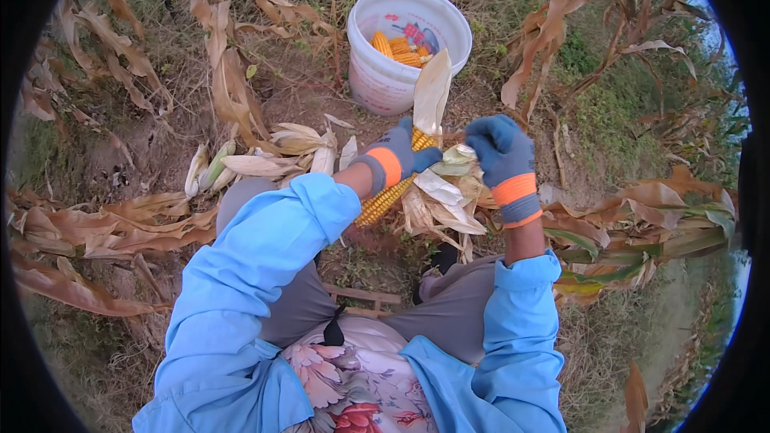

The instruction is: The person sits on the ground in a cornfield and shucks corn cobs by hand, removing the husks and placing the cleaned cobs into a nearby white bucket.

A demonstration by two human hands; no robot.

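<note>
My left hand (395,159), in a grey-blue glove with an orange band, is closed around a yellow ear of corn (380,204). The ear slants, partly bared, with kernels showing above and below the fingers. A pale husk leaf (433,90) stands up from its upper end, overlapping the bucket's rim in view. My right hand (502,152), gloved alike, is curled closed to the right of the ear. Its fingers meet pale corn husk (455,162); the fingertips are partly hidden. More peeled husk (437,207) hangs below, between the two hands.
Beyond my hands stands a white plastic bucket (371,84) with several bare yellow ears (401,50) inside. Loose husks (301,144) lie left of my left hand. Dry corn stalks (228,72) and leaves (642,212) surround me on grassy soil. A wooden frame (365,298) shows between my legs.
</note>
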